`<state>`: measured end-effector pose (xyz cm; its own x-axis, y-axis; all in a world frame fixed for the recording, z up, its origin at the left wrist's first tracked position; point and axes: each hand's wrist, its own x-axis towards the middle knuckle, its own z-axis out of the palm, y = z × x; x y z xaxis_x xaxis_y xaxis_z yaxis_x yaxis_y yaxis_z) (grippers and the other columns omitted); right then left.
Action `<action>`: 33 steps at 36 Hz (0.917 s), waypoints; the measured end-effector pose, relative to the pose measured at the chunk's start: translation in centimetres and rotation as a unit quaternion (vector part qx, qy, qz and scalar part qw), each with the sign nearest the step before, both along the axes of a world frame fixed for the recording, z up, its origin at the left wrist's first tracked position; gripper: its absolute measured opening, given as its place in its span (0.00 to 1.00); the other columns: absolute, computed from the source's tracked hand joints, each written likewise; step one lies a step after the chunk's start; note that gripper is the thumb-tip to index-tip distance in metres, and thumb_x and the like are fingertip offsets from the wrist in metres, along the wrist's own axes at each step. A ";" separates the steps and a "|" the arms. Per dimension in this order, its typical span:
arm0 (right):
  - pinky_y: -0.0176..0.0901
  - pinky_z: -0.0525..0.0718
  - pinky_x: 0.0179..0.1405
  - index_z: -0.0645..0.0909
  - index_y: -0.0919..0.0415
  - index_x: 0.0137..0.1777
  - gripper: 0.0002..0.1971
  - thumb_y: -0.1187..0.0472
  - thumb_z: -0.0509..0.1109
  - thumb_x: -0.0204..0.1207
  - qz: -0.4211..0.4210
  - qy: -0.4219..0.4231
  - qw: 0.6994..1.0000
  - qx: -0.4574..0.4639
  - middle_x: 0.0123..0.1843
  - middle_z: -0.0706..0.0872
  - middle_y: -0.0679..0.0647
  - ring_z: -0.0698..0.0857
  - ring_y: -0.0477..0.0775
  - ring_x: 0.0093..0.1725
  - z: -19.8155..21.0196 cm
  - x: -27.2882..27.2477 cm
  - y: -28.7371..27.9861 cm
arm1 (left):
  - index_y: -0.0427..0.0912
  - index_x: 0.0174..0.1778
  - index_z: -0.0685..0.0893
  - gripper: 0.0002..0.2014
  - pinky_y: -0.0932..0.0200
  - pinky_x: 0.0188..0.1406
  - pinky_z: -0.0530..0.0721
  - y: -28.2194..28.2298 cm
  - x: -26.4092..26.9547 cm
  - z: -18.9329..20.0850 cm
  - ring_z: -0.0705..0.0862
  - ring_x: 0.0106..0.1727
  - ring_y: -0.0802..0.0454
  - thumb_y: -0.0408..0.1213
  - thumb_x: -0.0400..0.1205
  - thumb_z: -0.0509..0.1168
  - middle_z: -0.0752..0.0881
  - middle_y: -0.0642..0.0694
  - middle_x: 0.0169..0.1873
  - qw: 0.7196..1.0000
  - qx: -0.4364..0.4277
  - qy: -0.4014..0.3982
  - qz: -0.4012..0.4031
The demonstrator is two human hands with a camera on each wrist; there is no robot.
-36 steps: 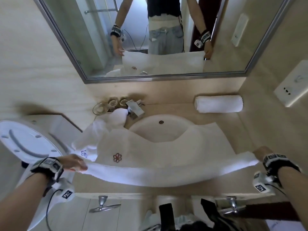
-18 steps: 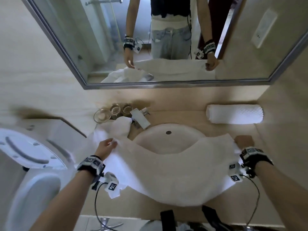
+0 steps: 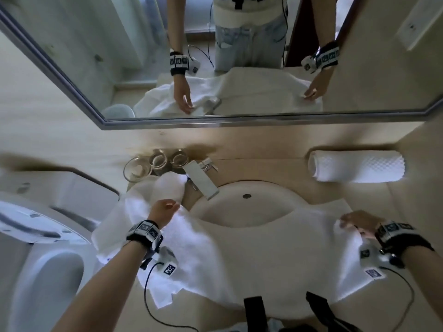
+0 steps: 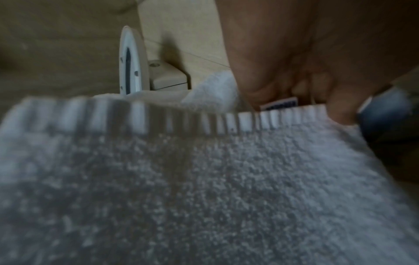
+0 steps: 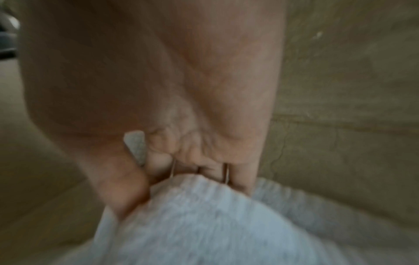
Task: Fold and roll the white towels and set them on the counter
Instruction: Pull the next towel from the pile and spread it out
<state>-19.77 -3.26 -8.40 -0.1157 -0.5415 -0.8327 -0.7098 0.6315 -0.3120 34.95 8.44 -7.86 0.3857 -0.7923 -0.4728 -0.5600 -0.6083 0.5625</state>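
A white towel [image 3: 251, 267] lies folded across the front of the sink and the counter [image 3: 275, 168]. My left hand [image 3: 175, 207] holds its far left corner, and the left wrist view shows that hand [image 4: 317, 100] at the towel's ribbed hem [image 4: 249, 122]. At the far right corner, my right hand [image 3: 342, 222] pinches the cloth. In the right wrist view, thumb and fingers of that hand [image 5: 181, 179] close on a bunch of towel [image 5: 204, 224]. A rolled white towel [image 3: 357, 166] lies at the back right. Another crumpled white towel [image 3: 165, 188] sits under the left end.
The sink basin [image 3: 247, 204] and faucet [image 3: 202, 180] are in the middle. Two glasses [image 3: 167, 160] and a glass bowl [image 3: 136, 168] stand at the back left. A toilet [image 3: 43, 271] with a raised lid [image 3: 28, 224] is left of the counter. A mirror [image 3: 215, 56] hangs above.
Both hands carried the towel's near edge away from me and over onto its far edge, doubling it. They now hold the far corners low at the counter.
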 end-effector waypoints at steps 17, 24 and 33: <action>0.51 0.76 0.58 0.82 0.69 0.60 0.16 0.58 0.64 0.80 -0.037 0.142 0.975 -0.164 0.61 0.84 0.69 0.81 0.69 0.60 -2.8 2.7 -1.4 | 0.41 0.36 0.84 0.10 0.58 0.38 0.78 -1.5 -1.4 -1.4 0.82 0.37 0.44 0.43 0.78 0.67 0.83 0.43 0.33 0.988 0.108 -0.088 -0.063; 0.53 0.71 0.49 0.70 0.69 0.64 0.14 0.61 0.57 0.84 -0.059 0.120 0.967 -0.217 0.59 0.80 0.75 0.79 0.74 0.57 -3.6 2.3 -2.0 | 0.36 0.52 0.86 0.12 0.57 0.44 0.77 -2.4 -1.3 -1.2 0.80 0.44 0.43 0.41 0.81 0.64 0.86 0.37 0.48 0.970 0.146 -0.169 -0.094; 0.57 0.71 0.71 0.83 0.60 0.60 0.16 0.50 0.67 0.79 0.060 0.134 0.952 -0.268 0.70 0.78 0.64 0.76 0.67 0.69 -4.3 4.0 -4.8 | 0.38 0.47 0.86 0.14 0.57 0.47 0.83 -3.0 -2.4 -0.6 0.84 0.43 0.44 0.46 0.77 0.67 0.86 0.43 0.42 0.959 0.239 -0.124 -0.083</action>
